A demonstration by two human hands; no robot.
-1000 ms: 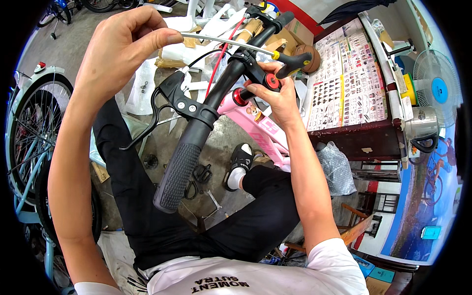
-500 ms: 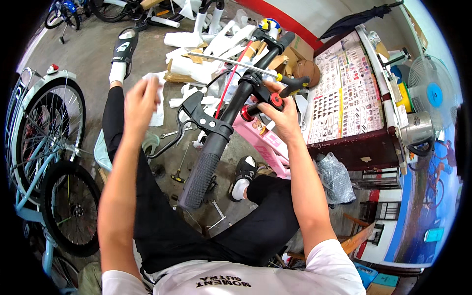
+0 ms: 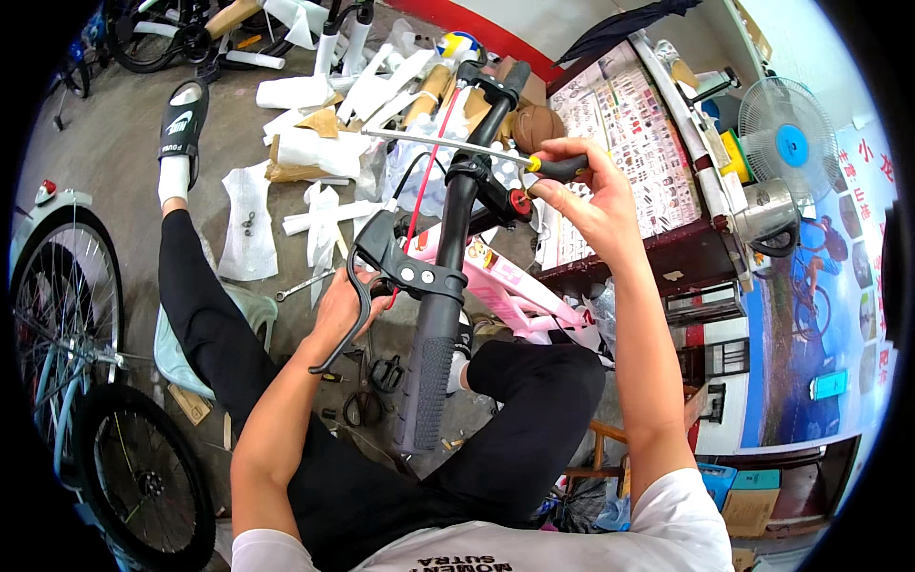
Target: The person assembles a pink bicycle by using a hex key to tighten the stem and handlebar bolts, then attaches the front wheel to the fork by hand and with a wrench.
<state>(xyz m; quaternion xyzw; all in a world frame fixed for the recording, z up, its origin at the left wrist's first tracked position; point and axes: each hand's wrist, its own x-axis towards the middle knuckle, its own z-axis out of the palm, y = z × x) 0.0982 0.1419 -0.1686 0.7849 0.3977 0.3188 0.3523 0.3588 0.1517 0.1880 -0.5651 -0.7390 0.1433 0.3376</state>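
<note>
In front of me stands a black handlebar (image 3: 456, 229) with a ribbed grip (image 3: 427, 386) and a brake lever (image 3: 360, 315). A red cable (image 3: 429, 167) runs along it. My right hand (image 3: 596, 205) is closed on the yellow-and-black handle of a long-shafted hex key (image 3: 562, 169); its thumb is beside the stem's red cap (image 3: 519, 202). Behind the brake lever my left hand (image 3: 345, 310) is closed, with something dark and red at its fingertips that I cannot make out. Below the stem shows a pink bike frame (image 3: 510, 281).
At right is a cabinet (image 3: 658, 250) with a picture-covered top, a fan (image 3: 791, 145) and a metal kettle (image 3: 765, 214). White wrapping (image 3: 291, 92) and cardboard lie ahead. Beside my left leg are a pale plastic stool (image 3: 181, 348), a wrench (image 3: 303, 286) and a bicycle wheel (image 3: 143, 477).
My left hand has come down and right, to behind the brake lever. My right hand has moved from beneath the stem to the hex key's handle. The view has shifted.
</note>
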